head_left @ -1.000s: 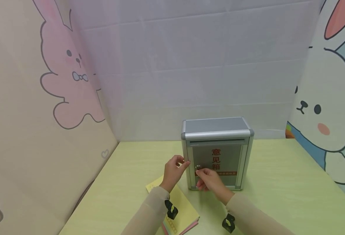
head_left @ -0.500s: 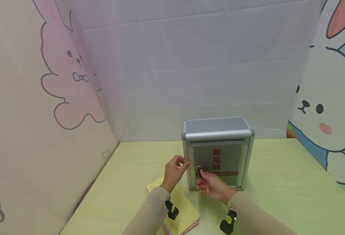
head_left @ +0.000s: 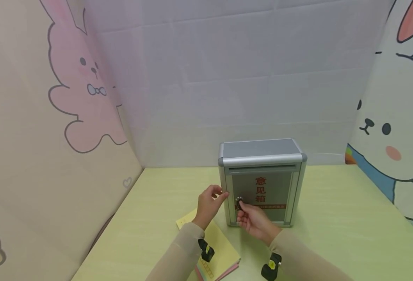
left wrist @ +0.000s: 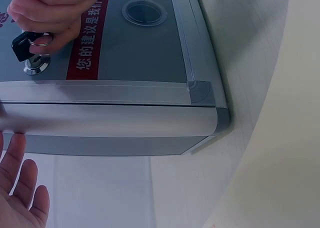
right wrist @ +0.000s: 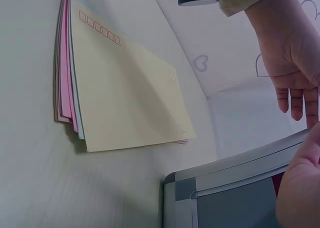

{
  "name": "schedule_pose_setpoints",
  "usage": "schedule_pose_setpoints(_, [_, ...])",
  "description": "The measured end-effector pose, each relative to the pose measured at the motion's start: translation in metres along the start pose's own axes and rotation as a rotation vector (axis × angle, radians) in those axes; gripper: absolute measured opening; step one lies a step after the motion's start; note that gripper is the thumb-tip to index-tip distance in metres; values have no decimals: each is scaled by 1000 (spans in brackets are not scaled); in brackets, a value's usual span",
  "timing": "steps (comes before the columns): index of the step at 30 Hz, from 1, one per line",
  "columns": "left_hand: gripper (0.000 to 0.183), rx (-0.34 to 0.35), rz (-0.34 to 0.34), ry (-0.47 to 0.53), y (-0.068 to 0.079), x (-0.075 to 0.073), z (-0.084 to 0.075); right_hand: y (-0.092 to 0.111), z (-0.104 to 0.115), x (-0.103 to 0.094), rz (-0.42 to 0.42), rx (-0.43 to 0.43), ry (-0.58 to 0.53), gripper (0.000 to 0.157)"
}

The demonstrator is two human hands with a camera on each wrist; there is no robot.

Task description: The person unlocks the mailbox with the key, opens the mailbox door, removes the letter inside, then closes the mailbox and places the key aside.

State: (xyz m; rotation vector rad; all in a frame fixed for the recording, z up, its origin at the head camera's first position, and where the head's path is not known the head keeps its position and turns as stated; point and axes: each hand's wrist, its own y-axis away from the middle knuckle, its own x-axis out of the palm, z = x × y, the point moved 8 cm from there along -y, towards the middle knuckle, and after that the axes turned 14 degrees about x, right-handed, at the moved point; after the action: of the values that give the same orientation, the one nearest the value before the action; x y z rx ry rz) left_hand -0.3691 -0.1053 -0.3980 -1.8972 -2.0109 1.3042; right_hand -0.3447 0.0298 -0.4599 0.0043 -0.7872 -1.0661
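A grey suggestion box point(head_left: 262, 149) with silver edges and red lettering stands upright on the table. My right hand point(head_left: 257, 223) pinches a black-headed key point(left wrist: 21, 46) at the round metal lock point(left wrist: 37, 66) on its front door. A small ring hangs on the key, by the fingers. The door is closed in its frame. My left hand point(head_left: 208, 205) rests its fingertips on the box's left side near the front edge. In the left wrist view its fingers are extended; the thumb is out of frame there.
A stack of envelopes point(right wrist: 127, 88), yellow on top with pink and blue beneath, lies under the left forearm, left of the box. A mail slot point(head_left: 262, 169) runs across the box's upper front. Rabbit-printed curtains line both sides of the pale table point(head_left: 340, 218).
My right hand has turned at the lock and its fingers have shifted on the key, whose dark head now shows. The left hand has stayed at the box's side.
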Motion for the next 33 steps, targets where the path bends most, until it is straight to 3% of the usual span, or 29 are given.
schedule_pose_setpoints(4, [22, 2, 3, 3, 0, -1, 0, 2, 3, -2, -117, -38, 69, 15])
schedule_pose_setpoints(12, [22, 13, 4, 3, -1, -1, -1, 3, 7, -3, -232, -71, 157, 16])
schedule_pose_setpoints(19, [21, 3, 4, -12, -1, -1, -1, 7, 12, -5, -392, -145, 300, 19])
schedule_pose_setpoints(25, [20, 15, -1, -10, -2, -2, -2, 8, 19, -7, -471, -207, 429, 20])
schedule_pose_setpoints(28, [21, 17, 6, -19, -3, -2, -1, 12, 27, -7, -561, -255, 652, 21])
schedule_pose_setpoints(33, [22, 16, 15, -29, -2, 0, 0, 23, 41, 4, -713, -396, 1180, 29])
